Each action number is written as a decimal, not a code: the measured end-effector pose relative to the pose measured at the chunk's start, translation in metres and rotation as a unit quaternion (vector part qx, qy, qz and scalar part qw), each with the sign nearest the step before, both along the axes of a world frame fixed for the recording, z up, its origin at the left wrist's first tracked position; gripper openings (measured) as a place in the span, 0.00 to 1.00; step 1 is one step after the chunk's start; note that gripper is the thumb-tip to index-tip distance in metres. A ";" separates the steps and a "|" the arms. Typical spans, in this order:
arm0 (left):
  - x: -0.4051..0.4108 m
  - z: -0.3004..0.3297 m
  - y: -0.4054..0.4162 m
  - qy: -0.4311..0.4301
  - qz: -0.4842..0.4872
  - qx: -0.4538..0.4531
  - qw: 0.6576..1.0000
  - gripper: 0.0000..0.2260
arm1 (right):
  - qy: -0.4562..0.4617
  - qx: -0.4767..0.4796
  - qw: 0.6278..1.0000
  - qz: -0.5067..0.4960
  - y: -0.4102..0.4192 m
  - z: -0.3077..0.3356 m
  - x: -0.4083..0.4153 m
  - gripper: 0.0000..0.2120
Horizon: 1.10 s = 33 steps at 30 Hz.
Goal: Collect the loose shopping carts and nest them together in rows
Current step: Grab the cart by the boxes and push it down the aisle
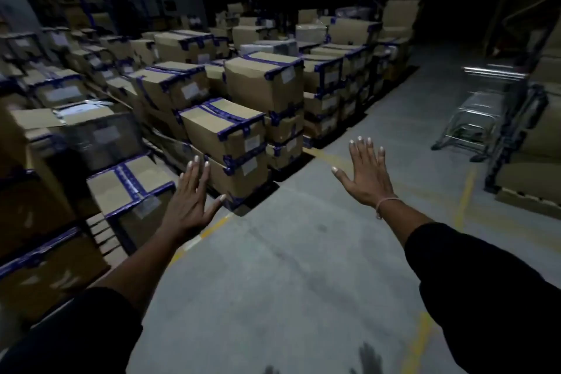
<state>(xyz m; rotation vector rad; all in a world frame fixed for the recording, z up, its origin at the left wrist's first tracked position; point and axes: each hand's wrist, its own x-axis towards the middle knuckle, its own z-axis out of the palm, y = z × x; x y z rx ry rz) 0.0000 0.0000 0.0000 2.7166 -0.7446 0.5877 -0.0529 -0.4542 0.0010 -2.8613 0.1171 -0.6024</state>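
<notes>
- A shopping cart [473,118], a blurred frame of bright metal, stands far right on the concrete floor [288,267], close against the dark shelving rack [522,130] behind it.
- We cannot tell whether it is one cart or several pushed together; the metal is too smeared to make out.
- Our right hand [365,174] is held out in the air over the floor, palm down, fingers [368,150] straight and spread wide, holding nothing. It is well apart from the cart, to the cart's near left.
- A thin pale band [385,203] circles the right wrist, and a black sleeve [485,282] covers the forearm behind it.
- Our left hand [189,202] is likewise stretched forward and flat, fingers straight and close together, thumb out to the right, gripping nothing. It appears in front of the near boxes; we cannot tell whether it touches them.
- The left of the scene is filled with stacked cardboard boxes [221,127] bound with blue tape, many with white labels, running in rows from near to far.
- Yellow floor lines [466,188] run along the edge of the box stacks and beside the rack on the right.
- More brown cartons [534,185] sit on the rack's low shelf, far right.
</notes>
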 end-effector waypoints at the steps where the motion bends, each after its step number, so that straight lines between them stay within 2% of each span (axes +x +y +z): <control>1: 0.006 -0.005 -0.021 0.006 -0.014 0.003 1.000 0.40 | 0.010 0.007 1.000 -0.015 -0.016 -0.006 0.000 0.50; 11: 0.072 -0.059 -0.230 0.067 -0.104 0.005 0.992 0.39 | 0.072 0.036 0.993 -0.086 -0.196 -0.067 -0.005 0.50; 20: 0.150 -0.084 -0.404 0.092 -0.208 0.013 0.974 0.39 | 0.091 0.048 0.980 -0.168 -0.319 -0.096 0.014 0.45; 33: 0.376 -0.111 -0.662 0.119 -0.314 0.036 0.941 0.40 | 0.105 0.065 0.955 -0.271 -0.522 -0.112 0.153 0.48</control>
